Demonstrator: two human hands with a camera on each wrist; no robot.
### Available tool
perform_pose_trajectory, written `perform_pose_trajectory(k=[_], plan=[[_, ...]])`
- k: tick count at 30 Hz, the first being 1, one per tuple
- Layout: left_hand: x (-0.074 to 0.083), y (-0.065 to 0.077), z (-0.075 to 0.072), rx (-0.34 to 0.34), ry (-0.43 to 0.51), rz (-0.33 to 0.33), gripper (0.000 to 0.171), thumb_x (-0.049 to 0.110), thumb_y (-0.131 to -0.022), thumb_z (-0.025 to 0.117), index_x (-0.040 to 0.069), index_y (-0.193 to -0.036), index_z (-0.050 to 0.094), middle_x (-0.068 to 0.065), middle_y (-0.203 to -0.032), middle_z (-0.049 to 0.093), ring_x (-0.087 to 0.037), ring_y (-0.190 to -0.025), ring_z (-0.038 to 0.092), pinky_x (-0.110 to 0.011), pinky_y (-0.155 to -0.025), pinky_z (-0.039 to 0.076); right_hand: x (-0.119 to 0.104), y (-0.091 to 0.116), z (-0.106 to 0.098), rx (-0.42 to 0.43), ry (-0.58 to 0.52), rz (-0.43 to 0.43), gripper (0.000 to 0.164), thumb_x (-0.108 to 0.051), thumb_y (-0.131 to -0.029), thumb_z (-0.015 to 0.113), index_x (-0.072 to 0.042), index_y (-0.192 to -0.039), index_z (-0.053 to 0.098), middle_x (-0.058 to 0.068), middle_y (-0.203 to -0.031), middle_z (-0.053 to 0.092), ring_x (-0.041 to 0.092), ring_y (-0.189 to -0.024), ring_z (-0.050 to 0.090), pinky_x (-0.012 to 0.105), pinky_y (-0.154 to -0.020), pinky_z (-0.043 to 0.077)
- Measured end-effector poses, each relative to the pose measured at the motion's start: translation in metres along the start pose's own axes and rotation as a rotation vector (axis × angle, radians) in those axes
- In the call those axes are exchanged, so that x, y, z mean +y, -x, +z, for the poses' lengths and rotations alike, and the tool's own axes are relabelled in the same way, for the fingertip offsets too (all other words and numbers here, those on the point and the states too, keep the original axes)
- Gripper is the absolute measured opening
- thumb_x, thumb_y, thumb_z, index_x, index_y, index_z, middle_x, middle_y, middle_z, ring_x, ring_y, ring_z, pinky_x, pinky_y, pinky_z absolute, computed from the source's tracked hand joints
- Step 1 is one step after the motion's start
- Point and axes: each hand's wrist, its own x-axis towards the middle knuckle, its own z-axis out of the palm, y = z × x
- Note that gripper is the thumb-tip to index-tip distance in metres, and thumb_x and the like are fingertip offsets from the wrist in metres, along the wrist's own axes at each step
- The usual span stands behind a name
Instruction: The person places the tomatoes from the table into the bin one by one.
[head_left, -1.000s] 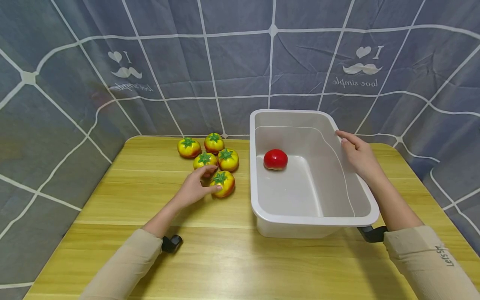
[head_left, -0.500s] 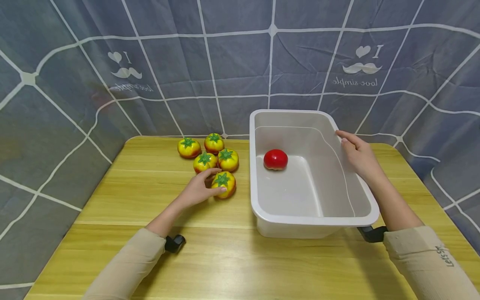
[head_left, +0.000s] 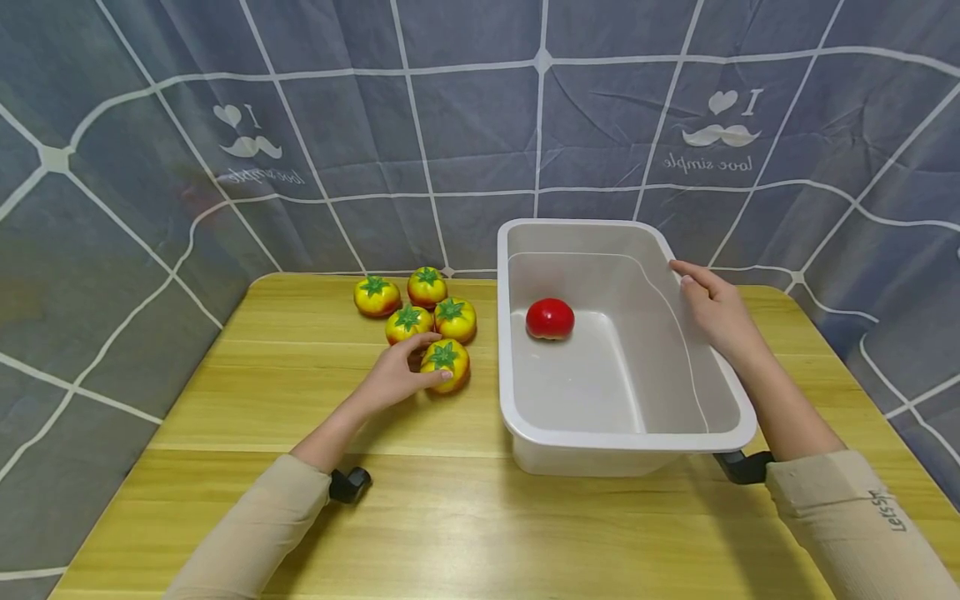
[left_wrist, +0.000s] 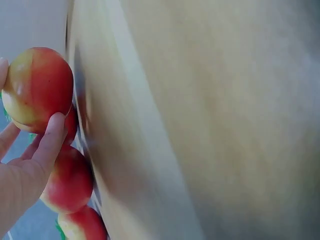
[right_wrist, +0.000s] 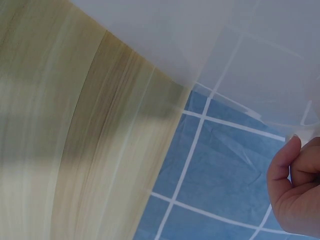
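My left hand [head_left: 392, 377] grips the nearest yellow-and-red tomato [head_left: 446, 360], thumb on its near side and fingers behind it. The left wrist view shows this tomato's red underside [left_wrist: 47, 90] with a fingertip pressed on it. Close behind sit several more tomatoes with green leafy tops, among them one at the back left [head_left: 377, 297] and one just behind the held one [head_left: 455, 320]. My right hand [head_left: 718, 317] holds the right rim of a light grey plastic bin [head_left: 622, 440], its thumb and curled fingers at the edge. A red tomato [head_left: 551, 319] lies inside the bin.
Everything stands on a wooden table [head_left: 420, 525]. A blue-grey curtain [head_left: 480, 125] with white grid lines hangs right behind the table's back edge. The bin's left wall is a short way right of the tomatoes. Black wrist mounts [head_left: 349, 485] sit on both forearms.
My left hand has moved slightly right and its thumb and fingers have come further round the nearest tomato, which has shifted a little. The right hand keeps its place on the bin's rim.
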Motion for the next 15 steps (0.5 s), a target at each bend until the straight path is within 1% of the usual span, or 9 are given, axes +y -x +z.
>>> perform_pose_trajectory(k=[9,15], plan=[[0.005,-0.002,-0.009,0.030,0.012,0.035,0.064,0.025,-0.080,0.075,0.003,-0.133,0.048,-0.016,-0.133,0.050,-0.031,-0.113,0.052,-0.044,-0.095,0.042,0.000,0.000,0.000,-0.003,-0.001,0.006,0.050,-0.032,-0.102,0.027,-0.005,-0.144,0.034,0.025,-0.145,0.030,0.047,-0.129,0.030,0.063,-0.100,0.026],[0.011,-0.004,-0.016,0.055,0.018,0.028,0.061,0.024,-0.080,0.075,0.003,-0.131,0.048,-0.015,-0.133,0.050,-0.033,-0.112,0.054,-0.044,-0.094,0.044,0.000,-0.001,0.000,0.004,-0.003,-0.005,0.050,-0.031,-0.102,0.027,-0.004,-0.143,0.035,0.026,-0.144,0.031,0.046,-0.128,0.032,0.062,-0.100,0.027]])
